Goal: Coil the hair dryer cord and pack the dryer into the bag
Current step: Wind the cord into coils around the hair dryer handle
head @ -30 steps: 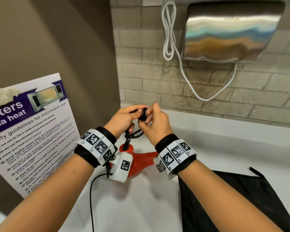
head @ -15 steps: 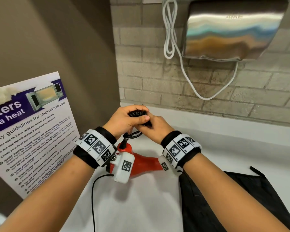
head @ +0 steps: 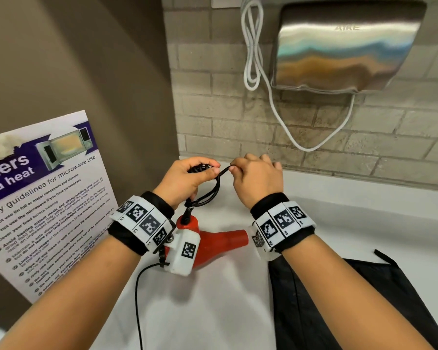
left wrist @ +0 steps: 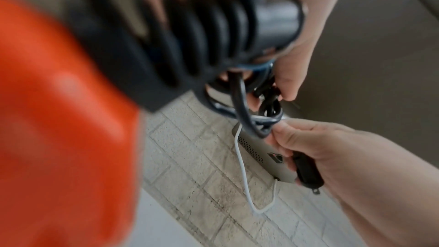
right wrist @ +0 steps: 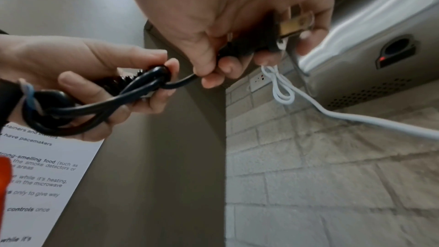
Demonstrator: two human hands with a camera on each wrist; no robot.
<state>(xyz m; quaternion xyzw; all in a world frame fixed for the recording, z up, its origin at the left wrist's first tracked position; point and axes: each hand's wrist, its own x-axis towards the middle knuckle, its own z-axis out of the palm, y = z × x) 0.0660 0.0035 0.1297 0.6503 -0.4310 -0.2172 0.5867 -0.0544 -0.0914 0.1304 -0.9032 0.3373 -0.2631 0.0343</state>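
While the black bag point(head: 339, 299) lies on the counter beside the red hair dryer point(head: 220, 242), the left hand point(head: 185, 180) grips the coiled cord point(head: 214, 188); the right hand point(head: 257, 178) pinches its plug point(left wrist: 306, 172) end, which should probably tuck in snugly.

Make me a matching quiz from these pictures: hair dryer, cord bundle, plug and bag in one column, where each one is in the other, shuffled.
Column one:
1. hair dryer
2. cord bundle
3. plug
4. bag

Column two:
A. gripped in the left hand
B. lying flat on the counter, lower right
C. lying on the counter below the wrists
D. held in the right hand

Pairs: 1-C, 2-A, 3-D, 4-B
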